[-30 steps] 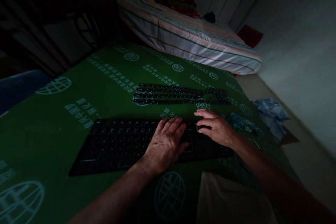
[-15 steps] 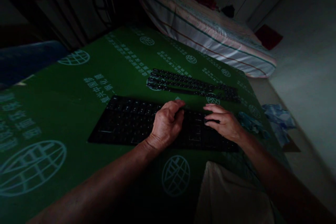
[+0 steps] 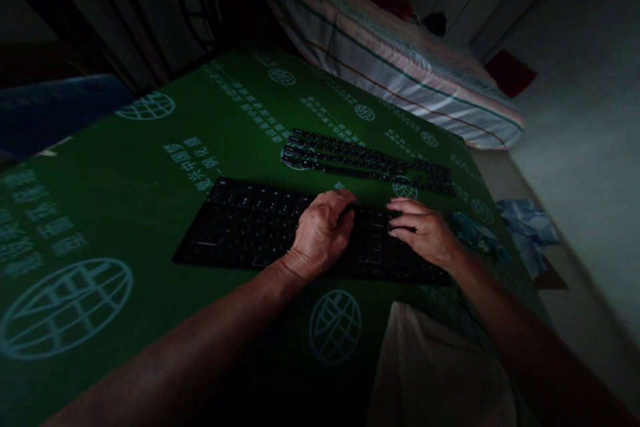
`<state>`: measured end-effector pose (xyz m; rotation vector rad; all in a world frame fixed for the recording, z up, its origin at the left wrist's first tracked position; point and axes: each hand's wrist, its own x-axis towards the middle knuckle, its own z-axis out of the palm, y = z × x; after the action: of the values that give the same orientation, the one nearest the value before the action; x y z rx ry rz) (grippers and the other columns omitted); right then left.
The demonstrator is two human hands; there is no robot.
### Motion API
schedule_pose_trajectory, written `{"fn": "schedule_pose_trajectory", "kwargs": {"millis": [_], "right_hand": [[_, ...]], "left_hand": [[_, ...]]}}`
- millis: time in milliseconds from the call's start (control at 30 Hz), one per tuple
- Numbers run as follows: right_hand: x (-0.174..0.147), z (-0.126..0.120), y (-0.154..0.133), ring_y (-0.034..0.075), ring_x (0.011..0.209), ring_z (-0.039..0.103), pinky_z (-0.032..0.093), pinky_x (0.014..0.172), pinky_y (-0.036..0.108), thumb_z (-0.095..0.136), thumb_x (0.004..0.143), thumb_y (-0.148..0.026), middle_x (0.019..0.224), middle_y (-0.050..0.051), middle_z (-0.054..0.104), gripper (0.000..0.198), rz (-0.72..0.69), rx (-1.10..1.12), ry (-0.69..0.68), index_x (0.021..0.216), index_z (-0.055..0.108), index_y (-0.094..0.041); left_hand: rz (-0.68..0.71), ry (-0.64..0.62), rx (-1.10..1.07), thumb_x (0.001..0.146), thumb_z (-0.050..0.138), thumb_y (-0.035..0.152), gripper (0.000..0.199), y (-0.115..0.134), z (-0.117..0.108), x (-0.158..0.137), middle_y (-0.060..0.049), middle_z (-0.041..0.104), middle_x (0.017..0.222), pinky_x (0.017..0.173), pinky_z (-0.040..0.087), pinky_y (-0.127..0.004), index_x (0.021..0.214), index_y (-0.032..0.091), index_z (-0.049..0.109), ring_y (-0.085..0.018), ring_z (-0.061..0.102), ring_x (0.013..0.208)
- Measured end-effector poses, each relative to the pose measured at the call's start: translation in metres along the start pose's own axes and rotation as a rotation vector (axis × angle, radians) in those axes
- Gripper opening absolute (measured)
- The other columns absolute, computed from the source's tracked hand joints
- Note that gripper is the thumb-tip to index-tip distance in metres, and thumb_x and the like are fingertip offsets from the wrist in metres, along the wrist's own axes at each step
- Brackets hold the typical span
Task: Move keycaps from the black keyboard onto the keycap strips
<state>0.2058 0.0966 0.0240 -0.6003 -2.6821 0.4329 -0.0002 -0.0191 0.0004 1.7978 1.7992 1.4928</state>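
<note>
My left hand (image 3: 323, 230) rests over the middle of the keyboard (image 3: 245, 227), its back turned up and its fingers curled in, thumb and forefinger drawn close near the far edge; I cannot tell whether they pinch anything, since the hand hides what lies under it; my right hand (image 3: 430, 233) reaches in over the right part of the keyboard, its fingers bent and a little spread, the tips pointing left; something small and dark shows at those tips, but in this dimness I cannot tell whether I grasp it or only touch it.

The keyboard lies flat on the green table (image 3: 125, 193) before me, long side towards me, its left part uncovered; beyond it, well apart from my left hand, black keys (image 3: 345, 159) lie in long rows that draw closer together towards the right; just past my right wrist a teal rag (image 3: 477, 237) lies crumpled on the table; near me a beige cloth (image 3: 435, 367) shows below the keyboard; past the table's far edge stands a striped bed (image 3: 400, 67); to the right, a pale blue crumpled thing (image 3: 527, 223) lies beside the table.
</note>
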Motion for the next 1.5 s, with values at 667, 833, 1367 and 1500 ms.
{"fn": "schedule_pose_trajectory", "kwargs": {"millis": [667,833,1367,1500], "right_hand": [[-0.010,0.010,-0.006,0.024,0.110,0.059,0.049,0.095,0.046,0.060,0.082,-0.021,0.109,0.007,0.068,0.012,0.057,0.015,0.085,0.085,0.072,-0.024],[-0.014,0.012,-0.017,0.024,0.118,0.053,0.048,0.097,0.045,0.055,0.086,-0.020,0.113,0.009,0.067,0.017,0.009,-0.181,0.093,0.092,0.071,-0.021],[-0.033,0.025,-0.037,0.028,0.132,0.038,0.040,0.102,0.050,0.051,0.089,-0.027,0.129,0.011,0.057,0.029,0.017,-0.422,0.045,0.114,0.061,-0.017],[-0.034,0.022,-0.035,0.028,0.129,0.042,0.042,0.099,0.049,0.053,0.088,-0.026,0.128,0.011,0.058,0.028,0.032,-0.423,0.136,0.113,0.061,-0.016]], "left_hand": [[0.040,-0.054,0.068,0.083,0.050,0.017,0.022,-0.001,0.001,0.000,-0.008,0.066,0.104,0.091,0.050,-0.040,0.102,0.015,0.062,-0.021,0.061,0.099],[0.043,-0.067,0.079,0.084,0.050,0.017,0.022,-0.001,0.001,0.001,-0.010,0.067,0.104,0.091,0.050,-0.040,0.101,0.013,0.062,-0.021,0.061,0.098],[0.079,-0.084,0.119,0.084,0.050,0.019,0.022,-0.001,0.000,0.002,-0.012,0.067,0.103,0.090,0.050,-0.041,0.101,0.011,0.063,-0.022,0.061,0.096],[0.089,-0.079,0.117,0.085,0.050,0.020,0.022,-0.003,0.000,0.002,-0.011,0.067,0.103,0.090,0.050,-0.041,0.102,0.013,0.062,-0.022,0.061,0.098]]}}
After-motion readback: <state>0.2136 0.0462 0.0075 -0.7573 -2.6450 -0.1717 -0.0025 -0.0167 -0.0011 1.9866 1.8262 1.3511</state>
